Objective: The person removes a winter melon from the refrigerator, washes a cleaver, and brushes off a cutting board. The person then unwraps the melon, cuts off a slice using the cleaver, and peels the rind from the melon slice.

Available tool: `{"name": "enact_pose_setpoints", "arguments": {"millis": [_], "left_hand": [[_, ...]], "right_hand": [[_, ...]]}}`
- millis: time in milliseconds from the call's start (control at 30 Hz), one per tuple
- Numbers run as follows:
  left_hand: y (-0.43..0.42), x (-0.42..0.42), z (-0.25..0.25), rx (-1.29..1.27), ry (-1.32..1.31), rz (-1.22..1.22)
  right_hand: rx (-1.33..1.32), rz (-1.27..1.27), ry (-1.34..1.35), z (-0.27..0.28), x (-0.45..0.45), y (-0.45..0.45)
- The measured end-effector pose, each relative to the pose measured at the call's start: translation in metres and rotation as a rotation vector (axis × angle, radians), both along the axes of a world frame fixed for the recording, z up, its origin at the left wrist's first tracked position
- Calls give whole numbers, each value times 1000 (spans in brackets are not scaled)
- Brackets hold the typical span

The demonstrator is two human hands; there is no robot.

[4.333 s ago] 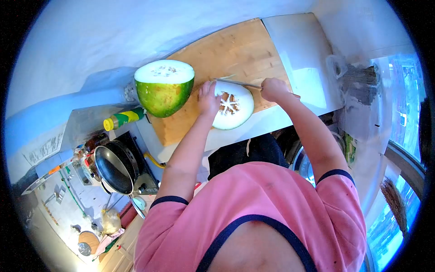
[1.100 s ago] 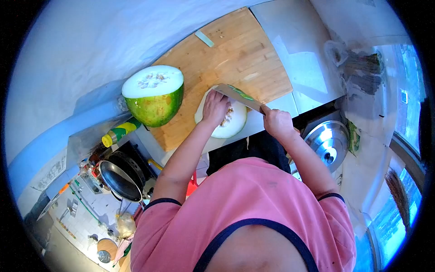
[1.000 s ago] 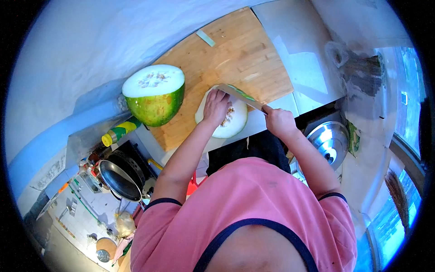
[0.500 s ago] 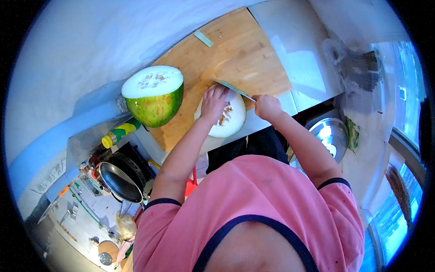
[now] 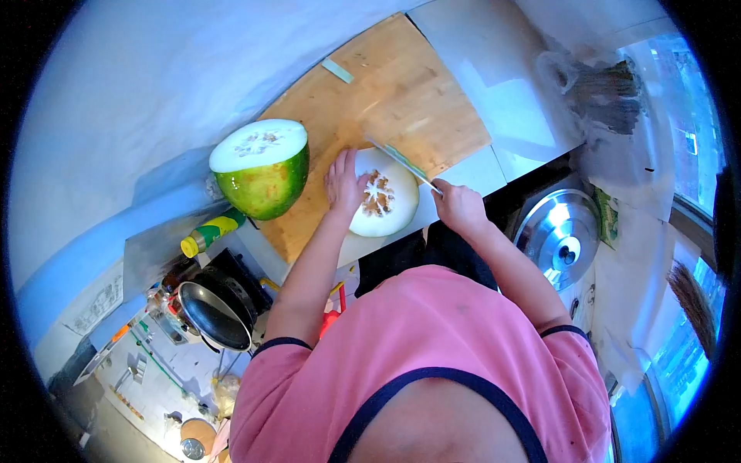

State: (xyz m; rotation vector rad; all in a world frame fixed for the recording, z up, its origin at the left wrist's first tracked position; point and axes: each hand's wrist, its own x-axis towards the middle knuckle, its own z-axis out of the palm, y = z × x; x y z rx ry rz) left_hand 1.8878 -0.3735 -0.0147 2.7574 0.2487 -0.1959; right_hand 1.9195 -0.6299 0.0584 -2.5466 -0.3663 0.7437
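Note:
A winter melon piece (image 5: 395, 208) lies on the cutting board (image 5: 386, 85), its white cut face and brown seedy core turned up. My left hand (image 5: 344, 185) rests at its left edge, fingers stretched out and thumb by the cut face. My right hand (image 5: 460, 207) is closed round the handle of a knife (image 5: 400, 162). The blade lies along the melon's far right edge, with a strip of green rind beside it. To the left stands a larger melon half (image 5: 266, 181), green-skinned, cut side up.
A green strip (image 5: 337, 70) lies near the board's far edge. A yellow-capped bottle (image 5: 210, 231) and a black pan (image 5: 216, 312) are at the left. On the right are a shiny metal lid (image 5: 559, 239) and a straw brush (image 5: 691, 305).
My left hand has slid left off the cut face to the melon's edge, uncovering the core. My right hand and the knife have shifted slightly towards me. The whole view has turned a little.

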Motion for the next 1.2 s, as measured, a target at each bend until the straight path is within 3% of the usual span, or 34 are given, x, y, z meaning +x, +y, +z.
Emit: {"name": "enact_pose_setpoints", "arguments": {"millis": [67,167,833,1000,1200], "left_hand": [[-5,-5,6,-2,-89,-1],[-15,-3,7,-74,-125,-333],[-16,6,-9,-28,-143,-302],[-18,10,-3,-40,-84,-291],[-6,19,4,65,-180,-305]], "right_hand": [[-6,35,9,3,-3,1],[-42,132,4,-1,-2,1],[-177,215,166,19,35,10],[-175,211,200,-22,45,28],[-103,93,180,-33,46,21]]}}
